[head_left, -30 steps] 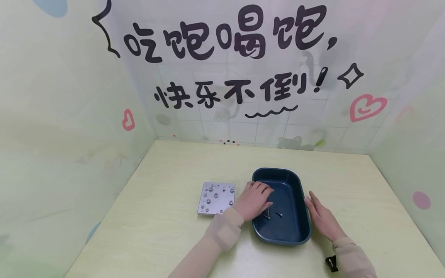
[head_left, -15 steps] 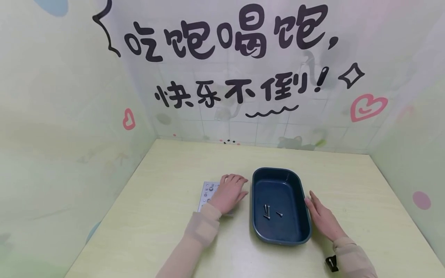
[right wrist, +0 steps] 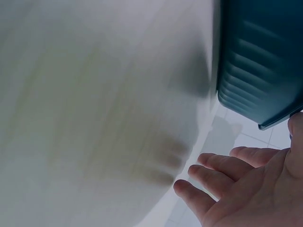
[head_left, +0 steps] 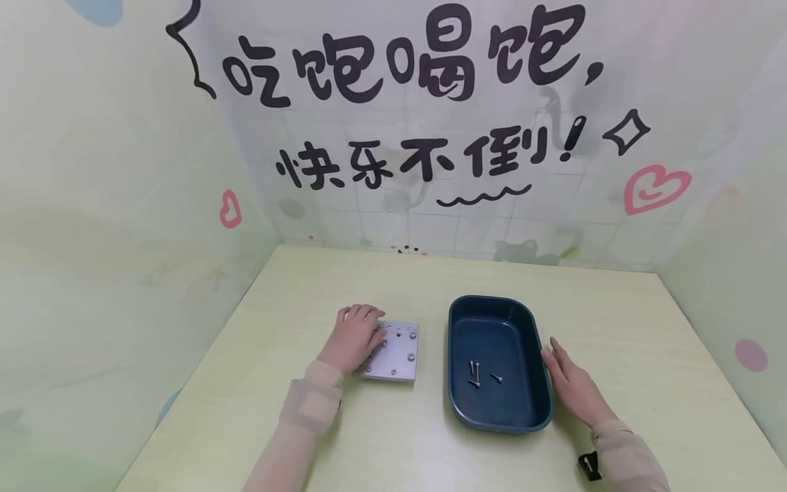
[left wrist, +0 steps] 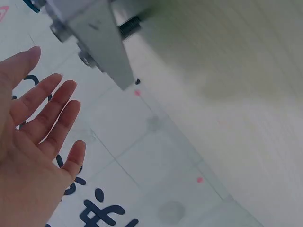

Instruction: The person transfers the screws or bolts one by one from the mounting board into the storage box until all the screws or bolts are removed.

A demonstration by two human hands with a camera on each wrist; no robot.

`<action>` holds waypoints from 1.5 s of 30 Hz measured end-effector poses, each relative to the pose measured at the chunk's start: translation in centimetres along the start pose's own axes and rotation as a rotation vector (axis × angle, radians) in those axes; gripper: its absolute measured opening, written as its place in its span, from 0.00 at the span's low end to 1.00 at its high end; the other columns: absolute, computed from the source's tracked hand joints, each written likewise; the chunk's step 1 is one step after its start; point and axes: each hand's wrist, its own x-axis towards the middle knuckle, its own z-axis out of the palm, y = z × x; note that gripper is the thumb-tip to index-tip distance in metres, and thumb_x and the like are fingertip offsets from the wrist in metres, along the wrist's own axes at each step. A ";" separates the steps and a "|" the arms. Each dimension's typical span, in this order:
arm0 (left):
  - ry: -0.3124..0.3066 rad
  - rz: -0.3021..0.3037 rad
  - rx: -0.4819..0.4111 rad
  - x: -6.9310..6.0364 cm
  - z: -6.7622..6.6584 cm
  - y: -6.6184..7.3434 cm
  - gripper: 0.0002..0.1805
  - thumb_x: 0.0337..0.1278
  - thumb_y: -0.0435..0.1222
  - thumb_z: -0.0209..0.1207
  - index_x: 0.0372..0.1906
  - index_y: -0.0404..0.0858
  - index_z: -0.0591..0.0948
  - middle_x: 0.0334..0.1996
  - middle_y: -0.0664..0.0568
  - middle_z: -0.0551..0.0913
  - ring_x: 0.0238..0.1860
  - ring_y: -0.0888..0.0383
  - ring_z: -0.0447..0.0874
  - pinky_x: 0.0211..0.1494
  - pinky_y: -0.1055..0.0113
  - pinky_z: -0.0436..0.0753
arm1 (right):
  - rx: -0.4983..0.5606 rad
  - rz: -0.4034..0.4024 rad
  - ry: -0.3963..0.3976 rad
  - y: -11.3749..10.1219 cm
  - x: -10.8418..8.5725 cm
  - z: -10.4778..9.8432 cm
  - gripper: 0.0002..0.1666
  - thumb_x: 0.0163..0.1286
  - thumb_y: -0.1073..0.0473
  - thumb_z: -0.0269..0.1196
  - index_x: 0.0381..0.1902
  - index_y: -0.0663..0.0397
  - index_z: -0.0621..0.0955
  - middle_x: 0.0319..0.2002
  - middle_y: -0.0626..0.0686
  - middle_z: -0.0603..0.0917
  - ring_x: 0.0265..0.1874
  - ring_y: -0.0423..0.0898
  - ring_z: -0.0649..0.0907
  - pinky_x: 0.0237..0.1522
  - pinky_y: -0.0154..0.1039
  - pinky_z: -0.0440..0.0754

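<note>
My left hand is over the left part of a square metal plate dotted with screws and holes. In the left wrist view the fingers of that hand are spread and hold nothing, beside the plate with screw heads on its face. A dark blue tray stands to the right, with several small screws lying in it. My right hand rests its thumb side against the tray's right wall; the right wrist view shows its fingers extended beside the tray.
The pale wooden table runs back to a printed wall sheet, with more sheeting at both sides. A small black object is at the right sleeve.
My left hand has left the tray and moved left across the plate to its left side. My right hand keeps its place at the tray. The screws inside the tray are now uncovered.
</note>
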 end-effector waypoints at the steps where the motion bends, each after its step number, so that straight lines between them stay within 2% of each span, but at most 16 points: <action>1: 0.002 -0.008 -0.002 -0.2 -0.1 -0.3 0.20 0.69 0.42 0.58 0.60 0.37 0.77 0.58 0.45 0.79 0.64 0.46 0.72 0.70 0.46 0.65 | 0.002 -0.001 0.000 0.0 0.0 0.0 0.41 0.82 0.42 0.34 0.76 0.70 0.49 0.68 0.75 0.63 0.66 0.73 0.66 0.66 0.68 0.64; 9: 0.006 -0.040 0.018 -1.2 -0.2 -2.1 0.15 0.65 0.42 0.62 0.50 0.37 0.80 0.55 0.45 0.80 0.62 0.44 0.73 0.69 0.44 0.67 | -0.005 -0.012 0.014 0.1 0.1 -0.3 0.41 0.82 0.42 0.34 0.75 0.71 0.49 0.67 0.76 0.64 0.66 0.73 0.66 0.66 0.68 0.64; 18: 0.000 -0.034 0.004 -1.6 -0.1 -2.4 0.09 0.60 0.42 0.66 0.38 0.40 0.83 0.53 0.44 0.80 0.61 0.44 0.74 0.67 0.43 0.67 | -0.005 -0.026 0.024 0.4 0.2 -0.1 0.40 0.82 0.43 0.35 0.75 0.72 0.50 0.66 0.76 0.65 0.65 0.73 0.67 0.66 0.68 0.65; 37: -0.031 -0.062 -0.001 -1.6 0.1 -2.0 0.07 0.59 0.40 0.66 0.32 0.40 0.82 0.53 0.43 0.80 0.60 0.44 0.74 0.69 0.43 0.67 | 0.003 -0.019 0.024 0.7 0.1 0.3 0.40 0.82 0.43 0.35 0.75 0.70 0.50 0.68 0.75 0.63 0.66 0.72 0.66 0.66 0.68 0.65; 45: -0.048 -0.066 0.041 -1.6 0.5 -2.0 0.08 0.64 0.38 0.62 0.36 0.36 0.81 0.54 0.42 0.80 0.61 0.44 0.73 0.69 0.43 0.67 | 0.006 -0.007 0.015 0.6 0.1 0.2 0.41 0.82 0.42 0.35 0.76 0.70 0.49 0.69 0.75 0.61 0.67 0.72 0.65 0.66 0.68 0.64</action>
